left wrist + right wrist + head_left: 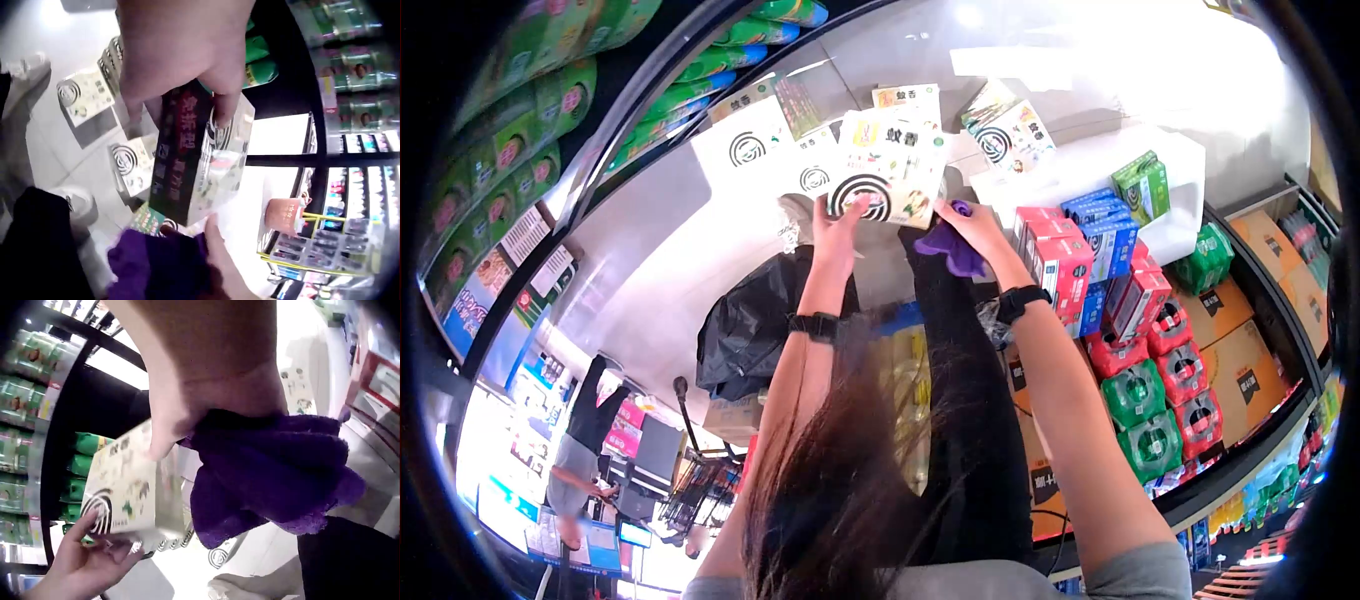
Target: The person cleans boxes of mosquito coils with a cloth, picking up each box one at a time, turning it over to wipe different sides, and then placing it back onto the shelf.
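Note:
A white mosquito coil box [892, 158] with a black spiral print is held up in front of the body. My left hand [836, 236] grips its near left corner, thumb on the printed face. In the left wrist view, the box's dark side panel [178, 156] shows. My right hand [982, 232] holds a bunched purple cloth [953, 250]. In the right wrist view, its thumb rests against the box [134, 478] while the cloth [269, 475] hangs from the fingers.
More mosquito coil boxes [745, 140] stand on the pale floor ahead. Red cartons [1057, 262], blue cartons [1107, 240] and shrink-wrapped bottles [1150, 445] are stacked at right. A black bag [750, 325] lies at left. Shelves of green packs [510, 150] run along the far left.

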{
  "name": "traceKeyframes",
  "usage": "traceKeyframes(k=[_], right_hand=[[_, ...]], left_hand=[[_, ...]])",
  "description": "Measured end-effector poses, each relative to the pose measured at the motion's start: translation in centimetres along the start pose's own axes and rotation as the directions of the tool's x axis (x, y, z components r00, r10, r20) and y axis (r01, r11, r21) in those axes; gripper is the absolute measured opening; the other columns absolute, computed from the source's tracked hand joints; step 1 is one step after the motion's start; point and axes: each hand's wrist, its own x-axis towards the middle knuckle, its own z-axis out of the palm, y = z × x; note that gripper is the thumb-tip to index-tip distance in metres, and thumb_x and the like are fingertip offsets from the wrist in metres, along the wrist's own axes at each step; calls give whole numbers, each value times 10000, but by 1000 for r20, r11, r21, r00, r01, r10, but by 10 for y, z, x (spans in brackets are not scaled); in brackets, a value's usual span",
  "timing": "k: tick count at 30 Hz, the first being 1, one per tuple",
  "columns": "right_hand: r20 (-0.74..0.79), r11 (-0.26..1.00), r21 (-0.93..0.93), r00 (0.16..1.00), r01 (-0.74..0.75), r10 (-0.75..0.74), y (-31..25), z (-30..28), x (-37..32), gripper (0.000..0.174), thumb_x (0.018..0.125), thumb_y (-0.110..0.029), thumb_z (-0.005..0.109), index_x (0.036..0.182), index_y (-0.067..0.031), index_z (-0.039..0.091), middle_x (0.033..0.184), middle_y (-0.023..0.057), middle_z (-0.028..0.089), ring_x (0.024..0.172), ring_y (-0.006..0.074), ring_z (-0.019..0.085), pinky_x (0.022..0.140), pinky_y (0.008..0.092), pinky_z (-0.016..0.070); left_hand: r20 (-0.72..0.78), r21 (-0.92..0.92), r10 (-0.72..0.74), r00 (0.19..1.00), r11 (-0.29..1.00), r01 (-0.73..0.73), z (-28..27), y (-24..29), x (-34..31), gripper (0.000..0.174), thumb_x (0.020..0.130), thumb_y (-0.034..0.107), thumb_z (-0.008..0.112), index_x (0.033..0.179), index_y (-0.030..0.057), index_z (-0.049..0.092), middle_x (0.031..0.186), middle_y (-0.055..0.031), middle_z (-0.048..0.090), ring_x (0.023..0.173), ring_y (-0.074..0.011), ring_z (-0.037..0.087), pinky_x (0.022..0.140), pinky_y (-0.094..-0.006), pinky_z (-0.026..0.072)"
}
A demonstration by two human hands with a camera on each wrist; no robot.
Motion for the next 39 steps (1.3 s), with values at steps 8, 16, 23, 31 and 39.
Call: traceKeyframes(k=[8, 16, 23, 31, 39], right_hand=[[38, 641, 767, 997, 16, -69, 34, 15, 108, 262, 805, -195, 650, 929, 26, 583, 776, 85, 622, 630, 160, 609, 540, 272, 493], [-273, 863, 451, 956, 227, -109, 80, 26, 213, 196, 790, -145, 655, 877, 21, 596, 745, 37, 608, 647, 116, 547, 589, 268, 454], [-426, 954, 264, 905, 145, -19, 101, 32, 218, 333, 684, -161, 642, 972, 4, 607, 836, 140, 641, 745, 223, 615, 694, 315, 468], [-98, 862, -457, 951, 218, -292, 54, 82, 179, 427, 646, -349, 647, 953, -52, 641, 871, 201, 630, 854, 341, 599, 769, 384, 463], [28, 801, -535, 953, 269, -301, 16, 189, 260, 665, 704, -393, 656, 1237, -42, 471, 1068, 202, 590, 974, 286, 588, 834, 328, 456]], left_hand=[[117, 86, -280, 953, 959, 271, 10, -87, 126, 480, 772, 157, 678, 1133, 43, 382, 1041, -113, 544, 949, -216, 549, 809, -364, 467], [111, 730, -290, 951, 672, 120, 9, -119, 214, 459, 822, 436, 589, 1039, 33, 553, 912, -51, 575, 733, -155, 575, 674, -286, 490], [18, 971, -119, 993, 237, 11, -5, -149, 207, 851, 721, 541, 580, 1221, -115, 370, 1194, -307, 452, 1112, -384, 469, 926, -394, 392], [-133, 950, 124, 983, 300, 91, -119, -122, 190, 699, 717, 368, 629, 1243, -9, 365, 1239, -247, 376, 1152, -368, 403, 948, -400, 370], [-286, 737, 83, 955, 655, 164, -213, -87, 254, 817, 685, 275, 702, 1272, -99, 274, 1198, -241, 455, 1123, -322, 447, 944, -380, 365]])
